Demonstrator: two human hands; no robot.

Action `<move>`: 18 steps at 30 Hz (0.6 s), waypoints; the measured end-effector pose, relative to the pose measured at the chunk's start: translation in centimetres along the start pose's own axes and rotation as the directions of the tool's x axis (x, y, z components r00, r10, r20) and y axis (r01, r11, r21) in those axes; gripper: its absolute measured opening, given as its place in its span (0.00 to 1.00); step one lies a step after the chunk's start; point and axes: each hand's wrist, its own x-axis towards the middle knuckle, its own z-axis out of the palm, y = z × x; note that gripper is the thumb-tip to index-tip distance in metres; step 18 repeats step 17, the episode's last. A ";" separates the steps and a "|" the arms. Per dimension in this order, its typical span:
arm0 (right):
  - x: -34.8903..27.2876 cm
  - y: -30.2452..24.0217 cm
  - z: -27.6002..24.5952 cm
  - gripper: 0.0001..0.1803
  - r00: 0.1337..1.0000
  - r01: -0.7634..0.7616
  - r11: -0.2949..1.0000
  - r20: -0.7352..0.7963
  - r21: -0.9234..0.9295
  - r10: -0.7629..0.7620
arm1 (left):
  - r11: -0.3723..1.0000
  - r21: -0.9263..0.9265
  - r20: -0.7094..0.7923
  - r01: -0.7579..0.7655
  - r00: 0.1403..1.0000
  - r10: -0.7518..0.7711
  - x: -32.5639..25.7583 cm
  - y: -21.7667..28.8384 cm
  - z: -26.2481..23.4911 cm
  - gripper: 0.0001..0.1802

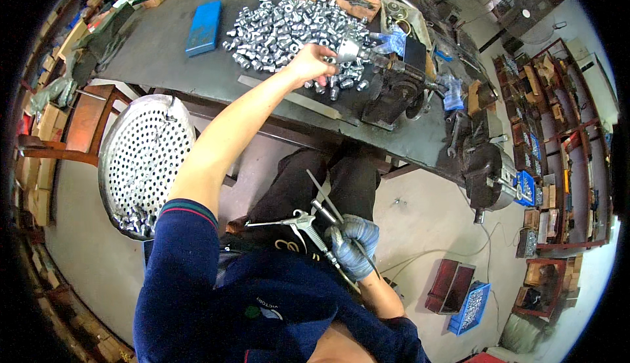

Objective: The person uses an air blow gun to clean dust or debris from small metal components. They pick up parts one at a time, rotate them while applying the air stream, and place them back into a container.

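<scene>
Head view: left hand (314,61) bare, fingers pinched around a small silver metal fitting (346,50) at the edge of the heap of fittings (289,25) on the dark workbench (170,48), just beside the black bench fixture (394,90). Fitting looks rigid, light, probably slick; best gripped around its barrel. Its long axis runs left-right, open end pointing right at the fixture. Right hand (353,245), blue-gloved, wrapped around an air blow gun (303,222) over the lap, nozzle pointing left. Perforated metal basket (141,159) stands at left.
</scene>
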 end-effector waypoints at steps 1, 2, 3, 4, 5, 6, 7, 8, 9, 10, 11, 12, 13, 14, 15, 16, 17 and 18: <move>-0.1 0.1 -0.2 0.13 1.000 -0.002 1.000 -0.014 0.010 0.002 | 0.998 -0.060 0.012 0.021 1.000 -0.021 0.5 0.2 0.6 0.21; -0.2 0.1 -0.3 0.13 1.000 -0.002 1.000 -0.026 0.022 0.003 | 0.985 -0.168 0.070 0.048 0.997 -0.036 0.9 0.4 0.6 0.24; -0.2 0.1 -0.4 0.13 0.999 0.001 0.999 -0.035 0.035 0.000 | 0.959 -0.280 0.067 0.037 0.998 -0.019 1.0 0.5 0.4 0.26; -0.4 0.1 -0.5 0.13 0.999 -0.015 0.999 -0.033 0.038 0.017 | 0.923 -0.383 0.069 0.036 0.998 -0.011 0.7 0.7 0.4 0.27; -0.5 0.1 -0.6 0.13 0.999 -0.029 0.999 -0.028 0.043 0.030 | 0.931 -0.363 0.038 0.038 0.999 -0.026 0.4 1.0 0.2 0.29; -0.5 0.1 -0.6 0.12 0.999 -0.040 0.998 -0.018 0.050 0.041 | 0.946 -0.323 0.014 0.016 1.000 -0.012 0.0 1.3 -0.3 0.29; -0.5 0.0 -0.4 0.12 0.999 -0.039 0.998 -0.021 0.058 0.041 | 0.961 -0.276 -0.014 0.002 1.000 -0.006 -0.9 1.6 -1.2 0.29; -0.5 -0.2 -0.3 0.12 0.999 -0.044 0.997 -0.029 0.064 0.046 | 0.973 -0.229 -0.034 -0.007 0.999 -0.001 -1.8 1.7 -1.8 0.29; -0.4 -0.3 -0.1 0.12 0.998 -0.047 0.996 -0.032 0.071 0.049 | 0.984 -0.174 -0.003 -0.035 0.999 0.035 -3.3 1.5 -3.4 0.29; -0.4 0.1 -0.2 0.12 1.000 -0.025 0.999 0.018 0.045 0.024 | 0.988 -0.133 -0.035 -0.073 0.997 0.068 -5.0 0.7 -5.2 0.29; -0.7 0.6 -0.4 0.10 0.998 -0.041 0.995 0.056 0.090 0.036 | 0.994 0.078 -0.071 -0.072 0.994 0.077 -7.6 1.4 -6.7 0.28; -1.0 0.8 -0.5 0.11 0.994 -0.059 0.989 0.102 0.134 0.046 | 0.997 0.026 -0.096 -0.079 0.992 0.081 -10.0 0.9 -8.5 0.28; -0.9 0.5 -0.5 0.13 0.994 -0.049 0.997 0.104 0.059 0.043 | 0.989 0.133 -0.109 -0.058 0.991 0.073 -12.9 0.8 -10.8 0.27; -0.3 0.1 0.0 0.17 0.996 -0.036 0.985 0.083 0.170 0.022 | 0.982 0.190 -0.194 0.007 0.980 0.031 -16.1 1.1 -12.8 0.27; -0.3 -0.4 0.4 0.19 0.991 -0.112 0.973 0.095 0.203 0.094 | 0.992 0.126 -0.277 0.022 0.961 0.014 -19.1 0.5 -15.5 0.27; -0.4 -1.0 0.8 0.22 0.978 -0.191 0.956 0.120 0.224 0.168 | 0.998 0.055 -0.363 0.027 0.932 -0.005 -22.5 -0.5 -18.5 0.28; -0.5 -1.2 2.1 0.22 0.972 -0.196 0.947 0.175 0.255 0.154 | 0.997 -0.022 -0.441 0.079 0.894 -0.081 -26.1 -1.4 -20.9 0.30; -0.5 -1.2 2.1 0.22 0.972 -0.196 0.947 0.175 0.255 0.154 | 0.997 -0.022 -0.441 0.079 0.894 -0.081 -26.1 -1.4 -20.9 0.30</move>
